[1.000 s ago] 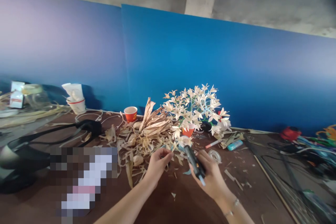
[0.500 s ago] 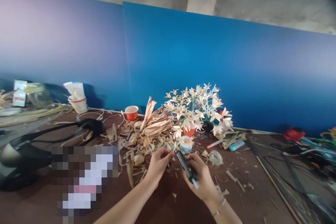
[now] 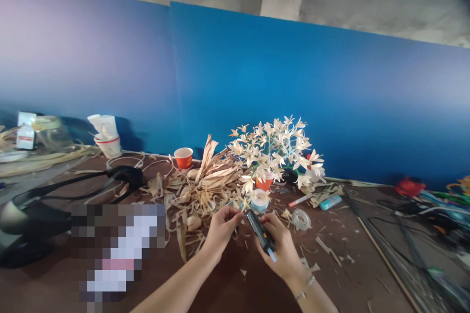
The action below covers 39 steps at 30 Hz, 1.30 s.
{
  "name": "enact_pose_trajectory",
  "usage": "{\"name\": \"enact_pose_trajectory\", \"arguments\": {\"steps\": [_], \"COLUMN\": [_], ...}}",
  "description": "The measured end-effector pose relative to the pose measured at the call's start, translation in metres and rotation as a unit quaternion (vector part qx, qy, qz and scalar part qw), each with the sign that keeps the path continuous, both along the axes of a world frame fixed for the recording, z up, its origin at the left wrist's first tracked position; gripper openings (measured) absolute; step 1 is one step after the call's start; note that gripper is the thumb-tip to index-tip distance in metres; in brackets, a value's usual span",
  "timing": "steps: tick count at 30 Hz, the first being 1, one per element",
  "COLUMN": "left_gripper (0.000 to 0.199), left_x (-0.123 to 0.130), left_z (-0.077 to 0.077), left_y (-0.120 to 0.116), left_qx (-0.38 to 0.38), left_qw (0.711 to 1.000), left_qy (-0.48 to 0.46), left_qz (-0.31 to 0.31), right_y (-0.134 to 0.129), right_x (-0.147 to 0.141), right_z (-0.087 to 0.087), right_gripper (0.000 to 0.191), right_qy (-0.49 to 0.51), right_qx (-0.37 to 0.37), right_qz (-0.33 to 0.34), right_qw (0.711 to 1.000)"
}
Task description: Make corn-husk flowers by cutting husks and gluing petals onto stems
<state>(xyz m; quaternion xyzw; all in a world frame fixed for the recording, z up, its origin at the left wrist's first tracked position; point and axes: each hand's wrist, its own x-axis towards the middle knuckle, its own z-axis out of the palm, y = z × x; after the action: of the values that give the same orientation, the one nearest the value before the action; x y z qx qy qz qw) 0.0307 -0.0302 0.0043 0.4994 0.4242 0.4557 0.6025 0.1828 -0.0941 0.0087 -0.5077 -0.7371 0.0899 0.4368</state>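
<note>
My right hand (image 3: 281,242) is wrapped round a black glue gun (image 3: 260,231), a pale glue stick (image 3: 271,254) poking from its rear end. The gun's front end points away from me, close to the fingertips of my left hand (image 3: 223,229). Those fingers are pinched together; whatever they hold is too small to make out, though a pale petal-like bit shows near the tip of the gun. Just beyond both hands stands a roll of tape (image 3: 260,200). Behind it, cream husk flowers (image 3: 271,151) on green stems rise from a red paper cup (image 3: 265,182).
Dry corn husks (image 3: 205,190) lie heaped left of the flowers. Another red cup (image 3: 183,158) stands behind them. To the right are a clear tape roll (image 3: 301,219), a marker (image 3: 299,200) and a turquoise packet (image 3: 330,202). A black strapped object (image 3: 36,217) lies at left; cables (image 3: 411,220) at right.
</note>
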Motion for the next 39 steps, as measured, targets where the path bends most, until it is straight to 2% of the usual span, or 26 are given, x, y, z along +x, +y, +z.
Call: {"name": "enact_pose_trajectory", "arguments": {"steps": [16,19,21,24,26,30,33,35,37,39], "left_gripper": [0.032,0.032,0.030,0.027,0.025,0.024,0.024,0.024,0.025,0.026], "left_x": [0.000,-0.001,-0.003,-0.004,-0.004,-0.004,-0.003,-0.003,-0.003,-0.002], "left_z": [0.003,0.002,0.001,0.001,0.002,0.005,0.005,0.005,0.004,0.002], "left_y": [-0.001,-0.001,0.000,0.001,0.001,-0.001,-0.002,-0.002,-0.001,-0.001], "left_qx": [0.014,0.021,0.032,0.052,0.058,0.044,0.039,0.040,0.044,0.045], "left_qw": [1.000,1.000,0.999,0.998,0.998,0.999,0.999,0.999,0.998,0.998], "left_qy": [0.006,0.014,0.022,0.029,0.031,0.026,0.025,0.025,0.022,0.022], "left_qz": [0.003,-0.006,-0.006,0.005,0.014,0.018,0.021,0.022,0.024,0.028], "right_y": [-0.001,-0.003,-0.005,-0.009,-0.013,-0.021,-0.027,-0.027,-0.022,-0.010], "right_x": [0.001,0.003,0.008,0.027,0.044,0.074,0.076,0.067,0.051,0.030], "right_z": [0.001,0.005,0.010,0.016,0.016,0.013,0.016,0.023,0.031,0.034], "right_gripper": [0.015,0.014,0.014,0.018,0.031,0.029,0.028,0.028,0.025,0.020], "right_qy": [-0.022,-0.064,-0.104,-0.156,-0.184,-0.237,-0.264,-0.290,-0.300,-0.260], "right_qx": [-0.017,-0.037,-0.070,-0.148,-0.206,-0.308,-0.329,-0.301,-0.232,-0.162], "right_qz": [-0.002,-0.024,-0.070,-0.176,-0.240,-0.319,-0.359,-0.391,-0.402,-0.333], "right_qw": [1.000,0.997,0.990,0.960,0.931,0.865,0.832,0.820,0.834,0.892]}}
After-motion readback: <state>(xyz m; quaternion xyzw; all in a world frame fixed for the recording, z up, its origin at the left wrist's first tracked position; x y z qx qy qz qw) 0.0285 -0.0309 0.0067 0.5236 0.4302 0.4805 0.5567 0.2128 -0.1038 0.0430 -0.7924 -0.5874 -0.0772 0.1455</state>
